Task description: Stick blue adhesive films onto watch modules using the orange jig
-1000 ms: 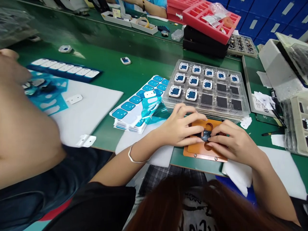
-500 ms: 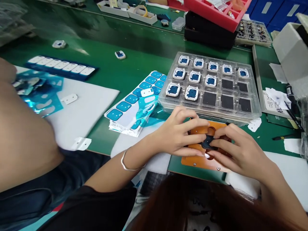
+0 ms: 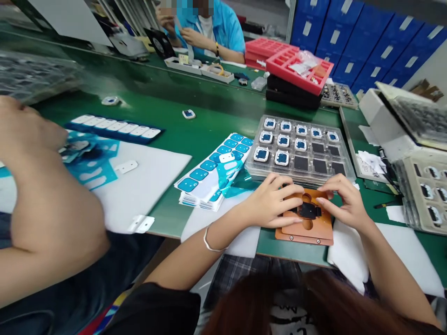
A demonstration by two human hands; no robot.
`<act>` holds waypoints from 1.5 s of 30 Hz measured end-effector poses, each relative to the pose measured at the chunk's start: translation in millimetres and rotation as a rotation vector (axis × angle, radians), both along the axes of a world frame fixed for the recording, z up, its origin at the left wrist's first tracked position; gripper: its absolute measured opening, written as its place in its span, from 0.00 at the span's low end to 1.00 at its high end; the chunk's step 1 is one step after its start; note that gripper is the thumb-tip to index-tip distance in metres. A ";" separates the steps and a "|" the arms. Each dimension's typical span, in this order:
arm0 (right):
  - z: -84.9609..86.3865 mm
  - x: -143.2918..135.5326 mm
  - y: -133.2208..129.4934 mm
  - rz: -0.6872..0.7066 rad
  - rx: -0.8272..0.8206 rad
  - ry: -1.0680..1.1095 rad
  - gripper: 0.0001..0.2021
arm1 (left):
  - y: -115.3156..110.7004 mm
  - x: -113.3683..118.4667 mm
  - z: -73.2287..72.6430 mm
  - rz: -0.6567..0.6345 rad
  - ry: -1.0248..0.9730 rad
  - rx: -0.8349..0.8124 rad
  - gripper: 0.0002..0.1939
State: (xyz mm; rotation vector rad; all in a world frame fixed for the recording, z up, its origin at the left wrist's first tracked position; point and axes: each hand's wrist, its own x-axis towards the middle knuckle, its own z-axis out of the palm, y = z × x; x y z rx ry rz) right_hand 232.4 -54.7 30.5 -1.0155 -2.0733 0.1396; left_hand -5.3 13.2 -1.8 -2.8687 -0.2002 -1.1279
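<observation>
An orange fixture plate with two small screws along its front edge lies on the bench before me. In its cut-out sits a flat black part, with rounded finger recesses above and below it. My left hand rests with outstretched, parted fingers over the plate's left side, fingertips beside the black part. At the plate's upper right corner is my right hand, its thumb and fingers apart; it holds nothing I can see. Just behind the plate stands a clear compartment tray with several white watch-like housings with blue faces.
Left of the tray lies a stack of blue-and-white sticker sheets. Another person's arm reaches in at left over white foam. Across the bench sits a person in a blue shirt. Red trays stand behind; another parts tray is at right.
My right hand has let go of the black part and drawn back to the plate's upper right corner. My left fingers have flattened on the plate. The view has tilted up.
</observation>
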 end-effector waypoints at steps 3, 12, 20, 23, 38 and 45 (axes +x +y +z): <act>-0.4 5.1 8.5 -0.039 0.042 0.008 0.04 | 0.1 0.2 0.9 -0.039 -0.019 0.020 0.18; 11.3 -24.1 35.5 -0.006 0.075 -0.098 0.05 | -1.3 0.8 -0.3 -0.099 0.028 0.024 0.13; 17.3 -59.7 80.4 -0.071 -0.131 -0.566 0.15 | -2.7 -0.3 -3.4 -0.183 0.096 -0.112 0.18; 14.0 -59.5 85.5 -0.057 -0.139 -0.520 0.10 | -5.4 -0.3 -3.5 -0.228 0.134 -0.146 0.20; 31.5 2.6 28.6 0.056 -0.464 0.278 0.12 | -6.0 -1.6 -1.7 -0.253 0.112 -0.196 0.22; 16.5 18.7 1.1 0.058 -0.364 -0.069 0.10 | -7.5 -2.1 1.2 -0.254 0.118 -0.230 0.22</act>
